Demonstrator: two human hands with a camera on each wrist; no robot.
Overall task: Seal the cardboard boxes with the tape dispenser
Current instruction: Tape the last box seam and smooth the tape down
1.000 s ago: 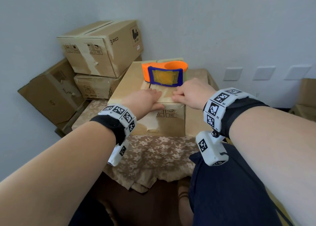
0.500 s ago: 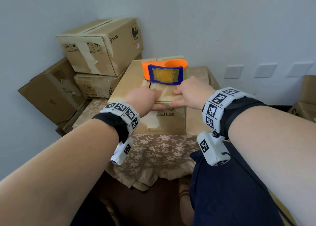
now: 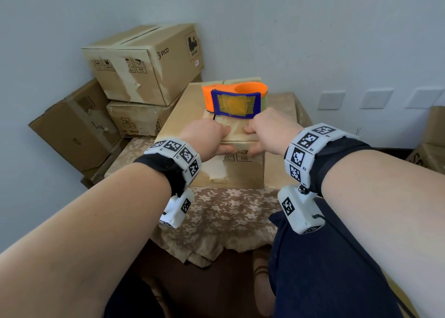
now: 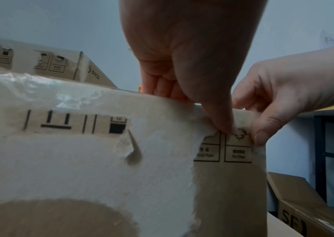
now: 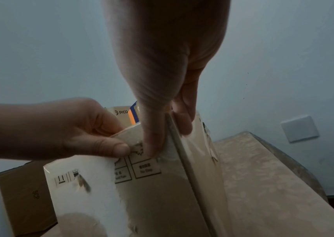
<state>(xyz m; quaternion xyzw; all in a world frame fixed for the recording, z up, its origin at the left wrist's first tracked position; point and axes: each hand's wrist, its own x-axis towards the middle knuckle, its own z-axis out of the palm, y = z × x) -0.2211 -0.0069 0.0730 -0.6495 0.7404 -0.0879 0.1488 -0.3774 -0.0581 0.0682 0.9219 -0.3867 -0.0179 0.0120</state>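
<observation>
On the counter [image 3: 216,211], draped in a floral cloth, we see the cardboard box [image 3: 183,110] with our left hand [image 3: 204,137] and right hand [image 3: 269,132] side by side at its near top edge, fingers lying over the top and thumbs down on the front face. Only the head view shows the tape dispenser [image 3: 237,98], orange with a blue plate, standing on the box top just beyond our fingers; from the wrists it is a mere sliver of orange behind the hands. The wrist views give what the head view cannot: the left thumb [image 4: 222,125] presses the tape strip [image 4: 241,118] folded over the edge onto the printed handling symbols, and the right thumb [image 5: 154,144] presses just beside it, so each grip pinches the box edge and the tape between thumb and fingers. A large pale torn patch [image 4: 81,160] covers much of the front face. To the left, stacked boxes [image 3: 144,62] crowd against the wall, touching our box's far left corner; to the right the cloth-covered surface lies bare up to its edge. Our fingertips on top are hidden by the backs of the hands, and the small print under the symbols is too blurred to read fully.
</observation>
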